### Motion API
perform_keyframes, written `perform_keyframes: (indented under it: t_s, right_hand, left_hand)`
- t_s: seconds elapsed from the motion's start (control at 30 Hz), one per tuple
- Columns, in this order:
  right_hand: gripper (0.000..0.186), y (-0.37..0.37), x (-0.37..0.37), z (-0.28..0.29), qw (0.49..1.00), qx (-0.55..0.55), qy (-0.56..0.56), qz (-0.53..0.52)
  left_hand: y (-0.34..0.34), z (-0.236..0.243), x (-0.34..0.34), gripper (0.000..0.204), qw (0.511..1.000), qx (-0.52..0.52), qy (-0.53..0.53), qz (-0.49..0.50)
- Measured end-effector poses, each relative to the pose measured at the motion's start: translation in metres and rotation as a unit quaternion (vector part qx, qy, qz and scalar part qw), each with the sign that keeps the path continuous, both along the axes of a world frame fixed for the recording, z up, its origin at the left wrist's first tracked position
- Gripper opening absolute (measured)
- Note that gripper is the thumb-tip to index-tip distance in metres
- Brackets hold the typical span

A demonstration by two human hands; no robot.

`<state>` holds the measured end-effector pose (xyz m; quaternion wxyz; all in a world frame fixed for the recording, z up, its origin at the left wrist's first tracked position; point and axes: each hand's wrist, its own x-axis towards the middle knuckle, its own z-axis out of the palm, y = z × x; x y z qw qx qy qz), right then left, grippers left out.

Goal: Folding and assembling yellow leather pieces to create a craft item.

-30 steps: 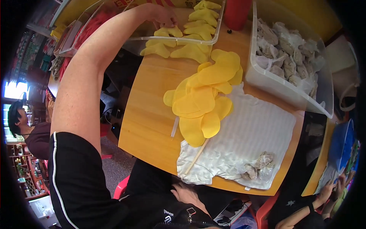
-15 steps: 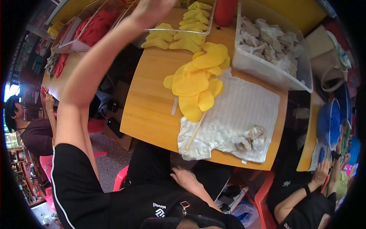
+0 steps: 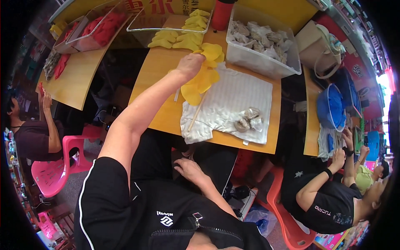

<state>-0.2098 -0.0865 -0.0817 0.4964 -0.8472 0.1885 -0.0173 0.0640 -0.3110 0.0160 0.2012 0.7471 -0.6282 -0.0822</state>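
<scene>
My left hand point(image 3: 191, 66) reaches over the table to a loose pile of yellow cloth pieces point(image 3: 204, 81). Its fingers are closed at the pile's upper left, on a yellow piece they partly hide. My right hand point(image 3: 192, 171) rests near my lap below the table edge, fingers stretched out and holding nothing. A white striped cloth point(image 3: 246, 96), shaped like a shirt, lies partly under the pile. On it are a thin wooden stick point(image 3: 196, 114) and a few small plastic-wrapped beige bundles point(image 3: 248, 120).
A wire-rimmed clear bin point(image 3: 166, 30) and stacked yellow shapes point(image 3: 177, 39) are at the back. Beside them stand a red bottle point(image 3: 222, 16) and a clear tub point(image 3: 262, 62) of beige bundles. People sit left and right, near pink point(image 3: 52, 175) and red chairs point(image 3: 287, 227).
My left hand has come down from the far left bin to the yellow pile and closed there. The whole view has shifted. My right hand stays near my lap.
</scene>
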Motion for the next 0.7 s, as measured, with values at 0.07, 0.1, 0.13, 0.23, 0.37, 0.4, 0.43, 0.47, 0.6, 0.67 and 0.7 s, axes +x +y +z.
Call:
perform_keyframes:
  t_s: [0.07,0.1,0.13,0.23,0.37,0.4,0.43,0.47,0.6,0.67,0.7]
  right_hand:
    - [0.022,-0.003,-0.002,0.009,1.0,0.0,-0.016,-0.017]
    - [0.022,-0.003,-0.002,0.012,0.999,0.004,-0.032,-0.032]
    - [0.021,-0.001,-0.001,0.012,0.998,-0.01,-0.046,-0.038]
    - [0.021,-0.002,0.0,0.015,1.0,-0.009,-0.016,-0.019]
    - [0.021,0.002,-0.001,0.013,0.999,-0.03,-0.013,-0.018]
    - [0.021,0.0,-0.003,0.014,0.999,-0.031,-0.023,-0.02]
    - [0.021,-0.001,-0.004,0.019,0.999,-0.031,-0.034,-0.02]
    - [0.021,-0.003,-0.004,0.024,0.999,-0.03,-0.034,-0.019]
    - [0.022,-0.022,-0.004,0.054,0.994,0.021,-0.08,-0.07]
    - [0.022,-0.032,-0.005,0.075,0.99,0.035,-0.102,-0.096]
    - [0.021,-0.035,-0.006,0.082,0.987,0.016,-0.116,-0.111]
  left_hand:
    - [-0.003,-0.001,-0.005,0.029,0.997,-0.027,0.071,0.032]
    - [-0.003,0.0,-0.004,0.029,0.997,-0.03,0.069,0.032]
    - [-0.001,-0.002,-0.003,0.028,0.998,-0.032,0.045,0.019]
    - [-0.003,-0.006,0.003,0.026,0.999,-0.046,0.012,0.009]
    - [0.008,0.002,-0.004,0.02,0.995,-0.095,-0.003,0.024]
    - [0.011,0.007,-0.005,0.02,0.995,-0.096,-0.003,0.022]
    - [0.018,0.011,-0.004,0.016,0.992,-0.122,-0.001,0.019]
    - [0.024,0.015,-0.003,0.013,0.989,-0.148,0.002,0.015]
    - [0.05,0.022,0.003,0.011,0.986,-0.163,0.021,0.014]
    - [0.059,0.023,0.006,0.013,0.996,-0.087,0.007,-0.014]
    - [0.063,0.023,0.006,0.013,0.996,-0.086,0.007,-0.014]
